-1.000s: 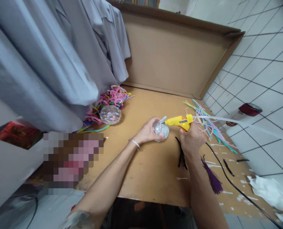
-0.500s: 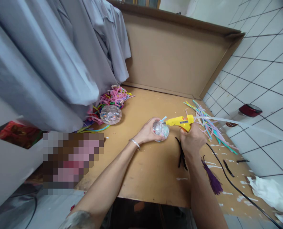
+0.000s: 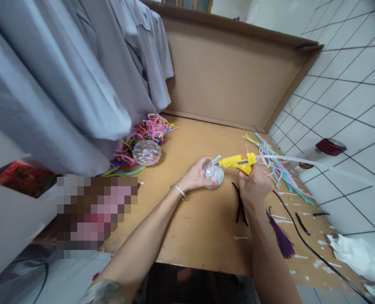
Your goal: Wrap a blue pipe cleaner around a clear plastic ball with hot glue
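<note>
My left hand (image 3: 198, 175) is wrapped round a small clear ball (image 3: 211, 172) with pale fuzzy pieces on its right side. A light blue stem sticks up from the top of the ball. In my right hand (image 3: 255, 183) is a yellow glue gun (image 3: 239, 162), gripped by its handle. Its nozzle points left and meets the ball near the upper right, though I cannot tell whether it touches. A long translucent glue stick (image 3: 288, 158) trails from the gun's back end. A black cord (image 3: 296, 230) runs from behind my right hand to the lower right.
A larger clear ball (image 3: 147, 152) sits by a heap of pink and coloured pipe cleaners (image 3: 154, 128). Pastel pipe cleaners (image 3: 272, 158), a purple tassel (image 3: 280, 236), black strips (image 3: 239, 207) and white tissue (image 3: 353, 253) lie at right. Grey shirts (image 3: 111, 63) hang at left; a cardboard panel (image 3: 231, 71) stands behind.
Hardly anything differs. The glue gun has shifted very slightly left and down at the ball, while my left hand keeps its hold in the same place.
</note>
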A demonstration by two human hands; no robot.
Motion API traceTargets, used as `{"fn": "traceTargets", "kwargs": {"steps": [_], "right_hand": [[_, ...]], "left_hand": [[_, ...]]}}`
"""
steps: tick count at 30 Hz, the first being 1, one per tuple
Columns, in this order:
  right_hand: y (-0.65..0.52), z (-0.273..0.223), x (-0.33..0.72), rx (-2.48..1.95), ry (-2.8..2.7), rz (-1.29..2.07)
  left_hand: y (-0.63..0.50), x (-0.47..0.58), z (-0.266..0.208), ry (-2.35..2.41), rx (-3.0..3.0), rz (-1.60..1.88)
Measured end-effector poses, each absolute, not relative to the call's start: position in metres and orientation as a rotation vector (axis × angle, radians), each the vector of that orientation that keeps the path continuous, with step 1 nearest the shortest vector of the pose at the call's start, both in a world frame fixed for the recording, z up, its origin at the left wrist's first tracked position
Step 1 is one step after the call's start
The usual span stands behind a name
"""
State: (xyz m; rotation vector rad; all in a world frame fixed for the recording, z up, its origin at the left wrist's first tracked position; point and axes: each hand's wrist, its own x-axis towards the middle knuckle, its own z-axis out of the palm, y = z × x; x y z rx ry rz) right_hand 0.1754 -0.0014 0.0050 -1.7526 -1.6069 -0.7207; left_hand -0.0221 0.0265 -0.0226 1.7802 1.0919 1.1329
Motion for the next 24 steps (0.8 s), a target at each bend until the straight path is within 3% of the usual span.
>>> {"fn": "traceTargets", "kwargs": {"steps": [24], "right_hand": [[-0.0011,0.0082,0.176,-1.786,-1.602,-0.666]], "left_hand": [[0.0255,-0.0217,-0.0217,1.084,1.782,1.132]]}}
